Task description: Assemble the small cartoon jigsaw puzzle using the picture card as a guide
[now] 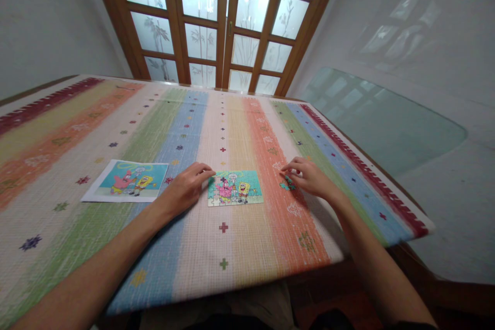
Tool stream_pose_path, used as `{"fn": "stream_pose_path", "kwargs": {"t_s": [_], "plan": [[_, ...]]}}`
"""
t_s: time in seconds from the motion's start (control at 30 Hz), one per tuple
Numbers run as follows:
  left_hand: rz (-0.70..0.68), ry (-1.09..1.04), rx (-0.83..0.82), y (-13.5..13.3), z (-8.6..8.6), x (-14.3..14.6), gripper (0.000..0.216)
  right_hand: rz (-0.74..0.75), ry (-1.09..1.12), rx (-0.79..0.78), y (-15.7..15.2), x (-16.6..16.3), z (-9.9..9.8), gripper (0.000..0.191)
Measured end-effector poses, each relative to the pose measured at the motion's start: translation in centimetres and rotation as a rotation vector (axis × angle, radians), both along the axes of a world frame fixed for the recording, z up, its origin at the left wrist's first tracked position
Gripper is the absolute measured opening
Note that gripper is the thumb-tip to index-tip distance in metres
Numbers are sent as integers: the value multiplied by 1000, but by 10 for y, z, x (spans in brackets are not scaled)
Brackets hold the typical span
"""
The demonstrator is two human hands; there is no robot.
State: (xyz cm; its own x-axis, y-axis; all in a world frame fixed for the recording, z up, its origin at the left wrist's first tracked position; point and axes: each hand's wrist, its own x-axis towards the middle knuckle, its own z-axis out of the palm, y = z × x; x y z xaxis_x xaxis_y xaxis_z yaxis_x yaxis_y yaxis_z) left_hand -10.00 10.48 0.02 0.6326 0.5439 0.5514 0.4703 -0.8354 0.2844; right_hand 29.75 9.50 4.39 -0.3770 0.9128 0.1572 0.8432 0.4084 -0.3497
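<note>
A jigsaw puzzle (235, 188) with cartoon figures on a turquoise ground lies flat in front of me, its pieces joined. The tablecloth's pattern shows through a gap in its upper left part. My left hand (191, 181) is at that upper left corner, fingers pressed together and tips at the edge; whatever they pinch is hidden. To the right of the puzzle, my right hand (307, 176) hovers low over a small heap of loose puzzle pieces (287, 183). Its thumb and fingers are closed at the tips, and I cannot make out what is between them.
Left of my left hand lies a printed picture sheet (133, 181) with the same cartoon scene. A striped, patterned tablecloth (240, 247) covers the table. Behind it stand wooden doors (224, 36) with frosted panes. A pale glass panel (382, 118) leans along the right wall.
</note>
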Motion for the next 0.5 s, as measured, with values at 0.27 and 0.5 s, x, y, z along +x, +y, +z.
{"fn": "stream_pose_path", "kwargs": {"t_s": [0.27, 0.5], "plan": [[75, 11, 27, -2, 1, 0, 24, -23, 34, -151, -12, 20, -12, 26], [157, 103, 55, -4, 2, 1, 26, -11, 99, -222, 1, 27, -18, 20]]}}
